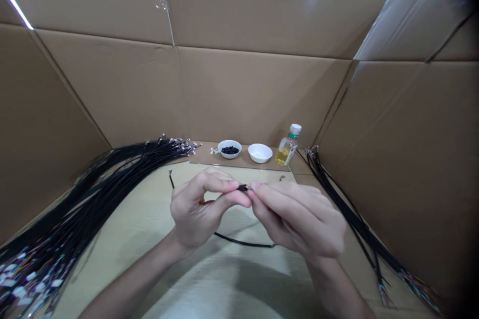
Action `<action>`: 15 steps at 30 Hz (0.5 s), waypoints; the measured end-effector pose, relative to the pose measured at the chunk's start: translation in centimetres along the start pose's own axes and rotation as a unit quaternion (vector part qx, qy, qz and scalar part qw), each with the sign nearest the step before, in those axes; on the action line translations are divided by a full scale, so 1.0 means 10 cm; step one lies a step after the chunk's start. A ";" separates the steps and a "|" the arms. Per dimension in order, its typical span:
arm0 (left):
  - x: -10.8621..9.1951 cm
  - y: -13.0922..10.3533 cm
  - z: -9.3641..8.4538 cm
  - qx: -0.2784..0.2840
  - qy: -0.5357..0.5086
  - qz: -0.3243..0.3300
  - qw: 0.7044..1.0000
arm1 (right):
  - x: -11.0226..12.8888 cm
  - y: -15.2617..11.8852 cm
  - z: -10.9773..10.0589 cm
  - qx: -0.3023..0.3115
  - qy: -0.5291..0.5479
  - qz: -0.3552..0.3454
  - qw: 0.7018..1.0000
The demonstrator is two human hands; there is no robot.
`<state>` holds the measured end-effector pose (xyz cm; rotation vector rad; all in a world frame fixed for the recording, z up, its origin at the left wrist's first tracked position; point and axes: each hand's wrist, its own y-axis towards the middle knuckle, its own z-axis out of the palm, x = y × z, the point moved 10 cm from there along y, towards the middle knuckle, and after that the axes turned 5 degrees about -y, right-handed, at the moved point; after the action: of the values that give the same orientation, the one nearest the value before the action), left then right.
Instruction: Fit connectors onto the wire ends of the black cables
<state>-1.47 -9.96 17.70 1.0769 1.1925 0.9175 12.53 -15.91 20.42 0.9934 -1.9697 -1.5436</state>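
Observation:
Near the middle of the view, my left hand [204, 204] pinches a small black piece [243, 187] between thumb and forefinger. My right hand [299, 212] is closed at the right end of that piece, its fingertips on something thin and pale that is too small to make out. The two hands nearly touch. A black cable [243, 243] curves over the table below them, and a short cable end [170, 174] shows behind my left hand. Fingers hide the stretch between.
A large bundle of black cables [112, 179] lies left, a smaller bundle [348, 214] right. At the back stand a bowl of black pieces [229, 155], a white bowl [260, 153] and a bottle of yellow liquid [286, 152]. Cardboard walls [262, 94] surround the table [149, 224].

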 end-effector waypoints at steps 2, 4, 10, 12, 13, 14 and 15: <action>-0.02 0.00 0.00 -0.004 0.000 0.009 1.000 | 0.00 -0.02 -0.01 0.008 0.003 -0.013 1.000; -0.05 -0.01 -0.01 -0.005 0.010 0.019 1.000 | -0.02 -0.03 0.00 0.032 0.017 -0.013 0.999; -0.09 0.01 0.02 0.013 0.018 0.018 1.000 | -0.03 0.03 -0.03 0.120 0.052 0.028 0.991; -0.09 0.03 0.02 0.023 0.013 0.013 1.000 | -0.02 0.06 -0.04 0.132 0.034 0.040 0.990; -0.08 0.05 0.02 0.030 0.010 0.009 0.999 | -0.04 0.07 -0.04 0.134 0.028 0.049 0.989; -0.08 0.06 0.02 0.035 0.012 0.005 0.999 | -0.05 0.06 -0.03 0.138 0.025 0.053 0.989; -0.07 0.07 0.01 0.039 0.015 0.003 0.999 | -0.06 0.06 -0.02 0.139 0.024 0.048 0.989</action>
<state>-1.53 -10.47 18.60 1.1322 1.2603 0.9005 12.90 -15.51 21.05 1.0146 -2.2054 -1.2051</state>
